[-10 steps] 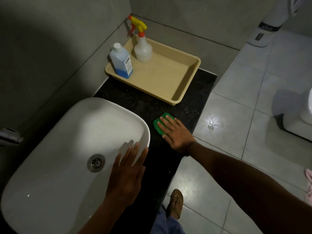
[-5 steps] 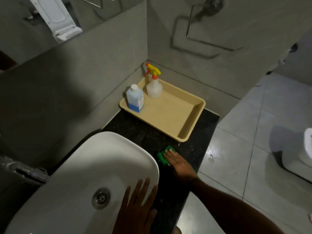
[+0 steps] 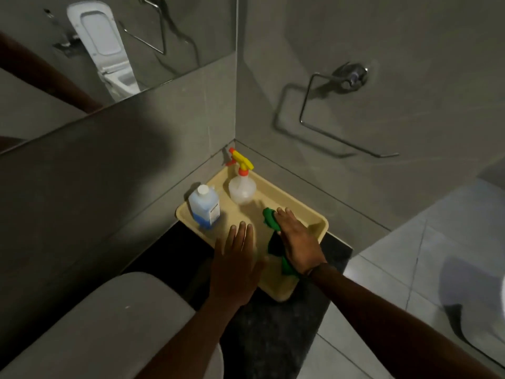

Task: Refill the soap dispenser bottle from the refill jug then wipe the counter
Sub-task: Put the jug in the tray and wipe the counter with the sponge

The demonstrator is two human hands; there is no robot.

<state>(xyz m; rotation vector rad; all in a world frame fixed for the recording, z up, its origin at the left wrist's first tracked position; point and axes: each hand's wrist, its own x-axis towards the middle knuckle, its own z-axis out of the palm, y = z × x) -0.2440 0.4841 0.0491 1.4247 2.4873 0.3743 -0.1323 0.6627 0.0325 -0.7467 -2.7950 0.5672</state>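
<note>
Noting white sink basin (image 3: 95, 324) low and far left of L hand, w/ mirror (image 3: 82, 64) up on wall above it. Reading blue bottle (image 3: 205, 207) w/ white cap as the refill jug: standing upright in tray's left corner, just beyond L fingertips, cap on. Taking clear spray bottle (image 3: 241, 187) w/ yellow-orange trigger as the dispenser: upright at tray's back, beyond both hands, apart from jug, head on.

Hovering L hand (image 3: 235, 269) over near edge of beige tray (image 3: 322, 224), fingers straight and together, holding nothing; not able to tell whether touching tray. Pressing R hand (image 3: 297, 242) flat on green cloth (image 3: 270, 218), fingers lying straight over it, cloth poking out past fingertips and again by wrist; thumb hidden, so not ruling out a pinch. Cloth lying inside tray, not on counter.

Judging progress: refill prob. done, or at least not under way, w/ both bottles closed, parked, no hand on either; fill level not readable in this light. Wipe step in hand, cloth either wiping tray floor or being set down there; can't tell which. Maybe left: dark counter (image 3: 273, 337) nearer than wrists, btwn basin and floor edge.

Right of R hand: chrome towel ring (image 3: 328, 113) up on wall, grey floor tiles (image 3: 410, 255) past counter edge. Standing in the way: tray covering far end of counter, needing lifting to wipe under; both bottles close ahead of fingertips, easy to tip w/ a long stroke.
</note>
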